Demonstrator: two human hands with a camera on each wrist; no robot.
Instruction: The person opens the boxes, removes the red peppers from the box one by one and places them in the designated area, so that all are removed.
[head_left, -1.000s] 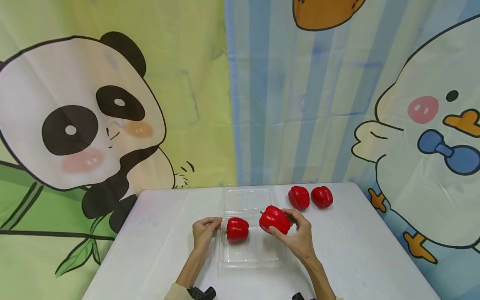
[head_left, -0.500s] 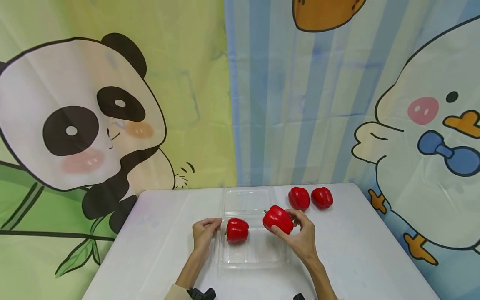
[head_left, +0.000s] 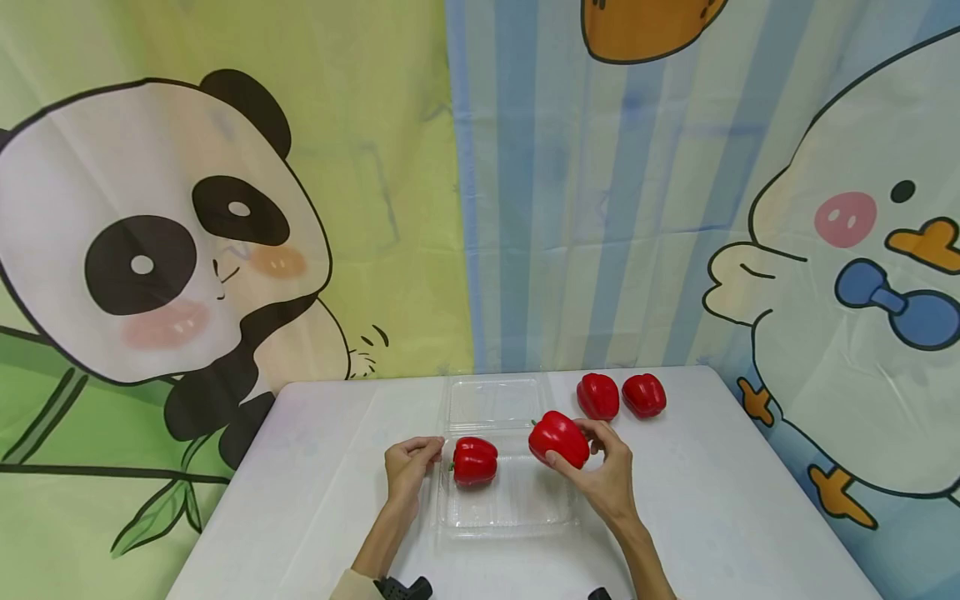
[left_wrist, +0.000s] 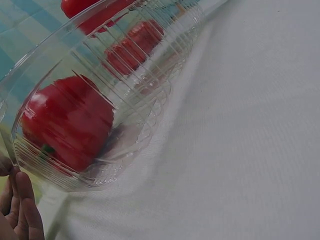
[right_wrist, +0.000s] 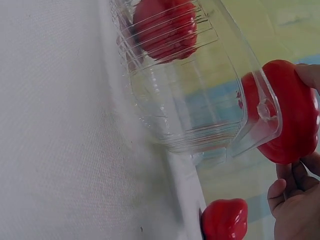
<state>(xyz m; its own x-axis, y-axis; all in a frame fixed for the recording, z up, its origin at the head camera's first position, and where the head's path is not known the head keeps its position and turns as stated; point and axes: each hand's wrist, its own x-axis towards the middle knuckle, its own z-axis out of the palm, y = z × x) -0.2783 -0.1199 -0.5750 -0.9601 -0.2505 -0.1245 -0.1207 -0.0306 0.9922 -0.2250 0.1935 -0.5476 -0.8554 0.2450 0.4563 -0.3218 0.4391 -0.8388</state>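
My left hand pinches the left rim of a clear plastic clamshell box; the left wrist view shows the fingertips at that rim. A red bell pepper lies inside the box on its left side, its green stem facing left. Over the box's right part, my right hand holds a second red bell pepper between thumb and fingers. From the right wrist view, this held pepper appears above the rim and partly behind the clear wall.
The box's clear lid is folded back, flat behind it. Two more bell peppers, one on the left and one on the right, lie near the far edge of the white table. A printed cartoon curtain hangs behind.
My right hand has shifted slightly to the right with its bell pepper. The left hand stays at the box's rim, and the pepper inside has not moved.
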